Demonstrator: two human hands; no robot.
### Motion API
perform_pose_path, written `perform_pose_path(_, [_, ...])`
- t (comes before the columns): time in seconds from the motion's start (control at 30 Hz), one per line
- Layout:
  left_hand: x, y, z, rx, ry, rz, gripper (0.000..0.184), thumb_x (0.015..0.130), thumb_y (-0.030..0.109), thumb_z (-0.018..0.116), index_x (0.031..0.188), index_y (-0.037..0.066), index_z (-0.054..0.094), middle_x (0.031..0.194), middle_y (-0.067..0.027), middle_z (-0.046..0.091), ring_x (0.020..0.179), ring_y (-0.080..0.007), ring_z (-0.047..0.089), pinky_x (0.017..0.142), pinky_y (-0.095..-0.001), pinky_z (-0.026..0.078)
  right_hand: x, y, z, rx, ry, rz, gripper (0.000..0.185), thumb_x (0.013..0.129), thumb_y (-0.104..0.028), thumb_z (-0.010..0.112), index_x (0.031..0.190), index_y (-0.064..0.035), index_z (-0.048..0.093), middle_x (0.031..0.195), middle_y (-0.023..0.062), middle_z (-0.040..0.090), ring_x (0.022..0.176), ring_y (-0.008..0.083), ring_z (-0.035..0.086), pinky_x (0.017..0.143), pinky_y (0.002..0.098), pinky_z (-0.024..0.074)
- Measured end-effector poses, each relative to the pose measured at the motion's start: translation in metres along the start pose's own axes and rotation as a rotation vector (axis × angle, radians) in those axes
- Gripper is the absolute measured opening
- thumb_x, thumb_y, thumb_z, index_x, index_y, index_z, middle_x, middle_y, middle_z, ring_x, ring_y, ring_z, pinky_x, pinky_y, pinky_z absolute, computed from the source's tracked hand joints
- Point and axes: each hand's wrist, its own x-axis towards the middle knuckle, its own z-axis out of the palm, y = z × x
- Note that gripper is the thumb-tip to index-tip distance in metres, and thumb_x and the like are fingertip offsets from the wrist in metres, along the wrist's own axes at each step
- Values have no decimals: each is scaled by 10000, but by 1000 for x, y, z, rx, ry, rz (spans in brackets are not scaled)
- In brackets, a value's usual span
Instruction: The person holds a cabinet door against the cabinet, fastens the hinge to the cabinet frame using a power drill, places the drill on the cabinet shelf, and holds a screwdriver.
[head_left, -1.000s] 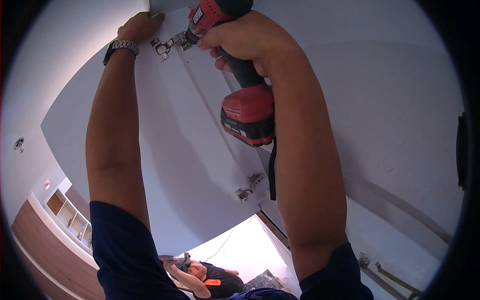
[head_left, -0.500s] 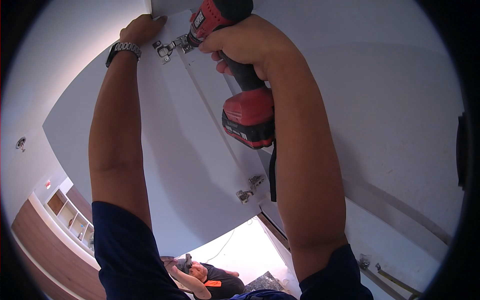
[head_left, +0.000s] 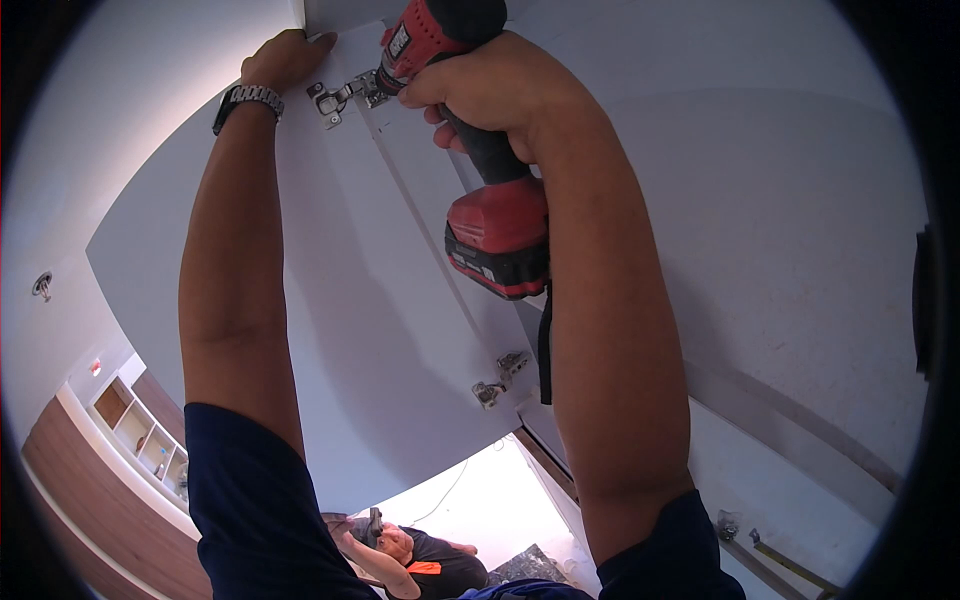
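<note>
In the head view my right hand [head_left: 500, 90] is wrapped around the grip of a red and black cordless drill [head_left: 500, 215]. The drill's nose meets the mounting plate of the upper metal hinge [head_left: 345, 97]; the bit tip is hidden. That hinge joins a pale cabinet door [head_left: 350, 300] to the cabinet side panel. Up at the door's top edge, my left hand [head_left: 285, 60] holds on, thumb on the inner face and the other fingers mostly out of sight behind it. Lower down sits a second hinge [head_left: 500, 378], also bridging door and panel.
Below the door another person [head_left: 430, 560] in dark clothing is on the floor level. Loose hinge hardware [head_left: 728, 525] lies on the cabinet's lower ledge at right. Lit shelves [head_left: 145, 435] stand at far left, near a ceiling fitting [head_left: 42, 287].
</note>
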Motion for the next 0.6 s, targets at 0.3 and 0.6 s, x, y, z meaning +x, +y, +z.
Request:
perform_pose_path(0.3, [-3, 2, -2, 4, -5, -9, 632, 857, 592, 455, 1199, 91, 634, 1115, -132, 671, 1044, -279, 636, 923, -397, 453, -1, -1, -1, -12, 5, 0, 210, 729, -156, 718, 875, -16, 662, 729, 72, 615, 626, 152, 608, 595, 291, 537])
perform_pose_path(0.6, [0, -1, 0, -13, 7, 21, 658, 858, 597, 446, 1192, 61, 631, 1117, -152, 666, 1046, -292, 633, 923, -402, 450, -1, -2, -2, -2, 5, 5, 210, 721, -155, 719, 867, -17, 659, 743, 69, 616, 625, 153, 604, 599, 292, 534])
